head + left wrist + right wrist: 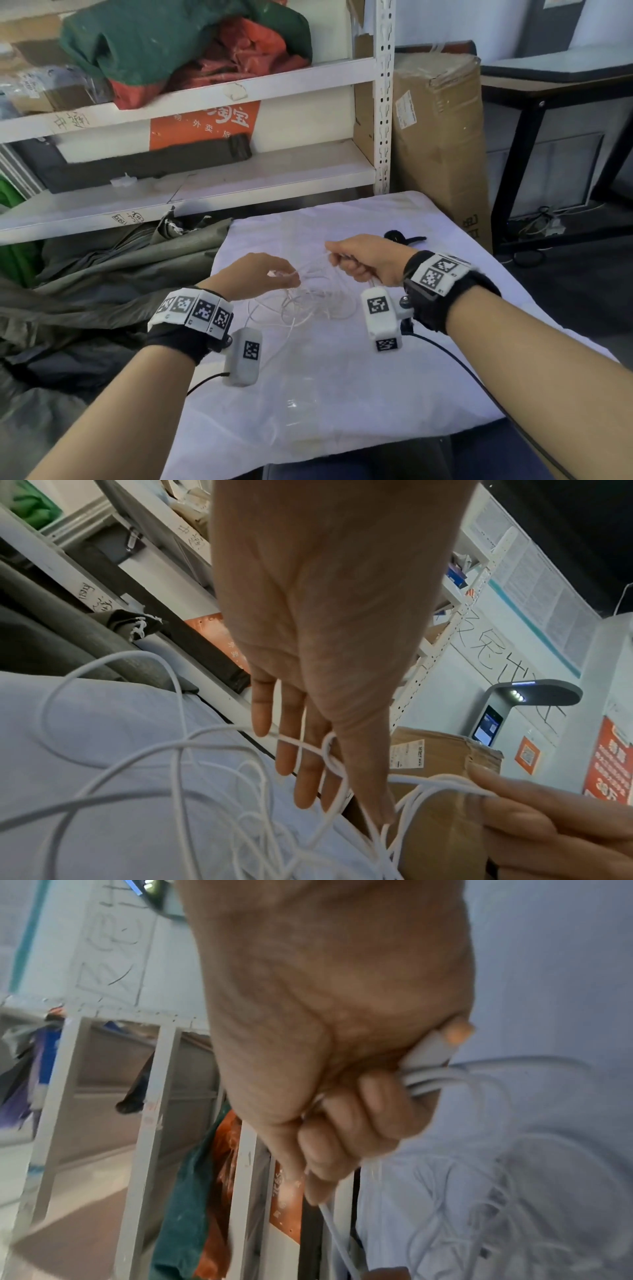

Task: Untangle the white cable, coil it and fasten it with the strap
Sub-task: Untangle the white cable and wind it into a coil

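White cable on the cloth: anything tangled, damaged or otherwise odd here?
The white cable is a loose snarl of crossing loops between the hands, not yet coiled. The right hand grips several strands; the left hand has strands running across its fingers. The black strap lies unused behind. No damage visible.

our forearms reach forward, bare, banded at wrists. our left hand [255, 275] palm down, fingers [289, 753] extended and spread, white cable [308, 301] draped across them. our right hand [368, 258] fisted, fingers [383, 1096] curled round several cable strands, thumb on top.
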{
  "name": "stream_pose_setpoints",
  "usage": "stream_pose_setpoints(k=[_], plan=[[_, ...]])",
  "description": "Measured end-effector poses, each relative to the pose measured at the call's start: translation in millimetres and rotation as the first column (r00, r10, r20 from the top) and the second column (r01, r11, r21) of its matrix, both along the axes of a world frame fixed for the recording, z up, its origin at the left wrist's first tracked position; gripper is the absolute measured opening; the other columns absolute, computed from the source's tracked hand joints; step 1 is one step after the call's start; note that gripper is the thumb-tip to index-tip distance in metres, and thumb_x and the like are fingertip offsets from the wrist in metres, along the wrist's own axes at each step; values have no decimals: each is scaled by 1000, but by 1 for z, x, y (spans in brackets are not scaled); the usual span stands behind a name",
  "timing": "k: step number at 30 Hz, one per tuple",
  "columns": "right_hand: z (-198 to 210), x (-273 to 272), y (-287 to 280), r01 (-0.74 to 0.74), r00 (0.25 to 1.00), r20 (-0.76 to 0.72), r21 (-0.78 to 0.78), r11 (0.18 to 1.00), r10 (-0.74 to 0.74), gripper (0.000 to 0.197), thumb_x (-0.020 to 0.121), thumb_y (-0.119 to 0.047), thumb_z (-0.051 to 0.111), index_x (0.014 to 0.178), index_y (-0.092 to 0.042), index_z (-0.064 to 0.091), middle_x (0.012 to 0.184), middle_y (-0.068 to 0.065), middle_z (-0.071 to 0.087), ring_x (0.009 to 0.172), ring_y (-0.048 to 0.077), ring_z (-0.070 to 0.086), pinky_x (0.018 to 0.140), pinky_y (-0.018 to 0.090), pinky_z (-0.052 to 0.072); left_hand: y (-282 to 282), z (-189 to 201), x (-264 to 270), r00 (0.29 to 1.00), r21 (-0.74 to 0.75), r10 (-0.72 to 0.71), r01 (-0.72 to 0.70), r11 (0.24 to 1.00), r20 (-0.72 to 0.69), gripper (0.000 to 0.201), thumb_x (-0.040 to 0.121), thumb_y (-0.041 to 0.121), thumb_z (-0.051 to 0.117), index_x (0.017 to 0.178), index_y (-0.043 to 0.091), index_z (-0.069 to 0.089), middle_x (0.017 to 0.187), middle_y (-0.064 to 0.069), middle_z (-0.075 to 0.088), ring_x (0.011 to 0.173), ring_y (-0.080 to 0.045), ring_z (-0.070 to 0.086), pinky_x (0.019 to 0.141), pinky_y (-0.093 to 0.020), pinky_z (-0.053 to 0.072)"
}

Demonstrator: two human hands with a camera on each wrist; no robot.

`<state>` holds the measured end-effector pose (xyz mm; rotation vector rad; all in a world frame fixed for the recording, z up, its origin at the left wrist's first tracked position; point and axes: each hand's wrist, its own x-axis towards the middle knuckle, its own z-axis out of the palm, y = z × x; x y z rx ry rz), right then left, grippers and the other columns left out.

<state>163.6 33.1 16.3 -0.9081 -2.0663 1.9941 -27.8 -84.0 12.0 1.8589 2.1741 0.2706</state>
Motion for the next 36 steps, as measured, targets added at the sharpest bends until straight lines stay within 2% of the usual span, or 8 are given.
stream_pose_setpoints(k=[9, 18, 21, 25, 27, 29, 32, 36], plan=[[12, 10, 18, 499, 698, -355, -382, 778, -622, 36, 100, -31, 43, 70, -12, 50, 41, -8, 34, 32, 5, 24, 34, 17, 19, -2, 6, -11, 930, 355, 157, -278, 892, 333, 11, 90, 20, 61, 94, 27, 69, 62, 12, 57, 54, -3, 49, 51, -9, 37], [5, 26, 46, 845, 327, -262, -349, 405, -908, 38, 101, -29, 36, 67, -19, 50, 61, 0, 49, 43, 9, 38, 40, 20, 34, -8, 13, -41, 296, 295, -69, -843, 450, 953, 25, 100, 8, 35, 88, 18, 54, 80, -4, 62, 59, -9, 61, 57, -23, 51], [2, 31, 50, 878, 293, -253, -310, 364, -922, 41, 101, -33, 33, 69, -17, 51, 61, -1, 47, 50, 12, 38, 49, 24, 32, -13, 11, -42, 486, 409, 104, -817, 406, 868, 38, 92, -2, 36, 77, 26, 58, 79, 2, 59, 62, -5, 53, 66, -23, 44], [3, 22, 38, 815, 371, -324, -336, 473, -870, 42, 101, -30, 37, 64, -15, 49, 54, -1, 40, 36, 9, 29, 34, 19, 23, -16, -8, -32, 842, 429, 364, -521, 738, 397, 43, 89, -7, 34, 90, 18, 69, 115, -1, 65, 83, -29, 57, 66, -27, 48], [7, 17, 29, 778, 443, -350, -309, 547, -826, 41, 101, -28, 38, 65, -13, 48, 55, 1, 36, 41, 11, 25, 33, 18, 20, -14, -12, -27, 868, 258, 434, -489, 833, 241, 49, 86, -10, 32, 113, 14, 64, 132, -3, 55, 99, -29, 56, 73, -16, 47], [11, 14, 24, 748, 496, -376, -272, 605, -782, 40, 101, -28, 39, 65, -12, 48, 54, 0, 33, 41, 10, 24, 35, 18, 19, -10, -10, -19, 846, 100, 522, -531, 841, 109, 57, 85, -6, 33, 135, 18, 46, 146, -9, 40, 121, -33, 46, 101, -35, 41], [15, 12, 23, 692, 593, -406, -185, 698, -696, 38, 100, -27, 42, 66, -12, 49, 51, -2, 33, 33, 6, 24, 36, 17, 19, -3, 4, -8, 815, 275, 577, -567, 777, 52, 68, 81, -3, 39, 144, 21, 30, 154, -7, 21, 136, -34, 27, 111, -52, 21], [22, 9, 19, 586, 694, -447, -105, 804, -564, 38, 99, -27, 44, 66, -12, 50, 39, -9, 33, 33, 4, 24, 37, 18, 17, 21, 23, 6, 944, 529, 313, -318, 787, 102, 54, 87, -1, 43, 139, 13, 39, 148, -9, 32, 133, -29, 37, 111, -43, 29]])
